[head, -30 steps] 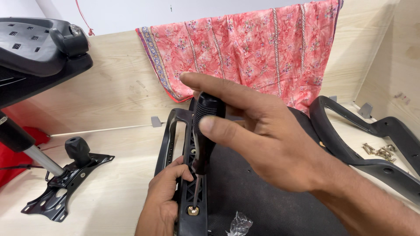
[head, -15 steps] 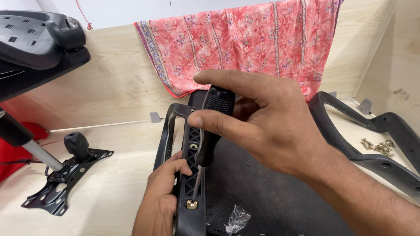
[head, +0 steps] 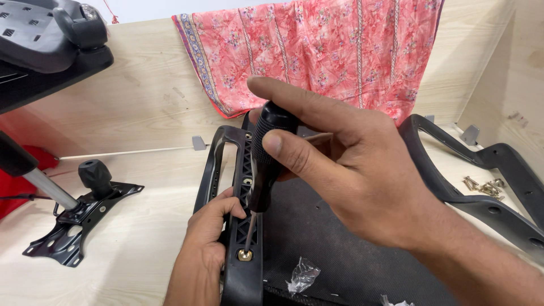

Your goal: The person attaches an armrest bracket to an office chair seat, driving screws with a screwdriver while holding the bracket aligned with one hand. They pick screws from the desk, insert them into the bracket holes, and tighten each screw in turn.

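My right hand (head: 345, 170) grips the black handle of a screwdriver (head: 265, 158) held upright, its tip set in a brass-coloured screw (head: 245, 255) on the black plastic frame (head: 243, 170) of a chair part. Beside that screw, my left hand (head: 204, 249) holds the frame's edge, fingers curled over it. Black mesh fabric (head: 323, 238) lies inside the frame, under my right wrist.
A black metal chair mechanism plate with a knob (head: 79, 209) lies at left on the light wood surface. A black armrest piece (head: 487, 187) and several loose screws (head: 484, 186) lie at right. A pink patterned cloth (head: 317, 51) hangs on the back board. A crumpled clear bag (head: 303, 275) rests on the mesh.
The screwdriver has come down from a raised position so its tip now sits in the screw. My left hand stays on the frame.
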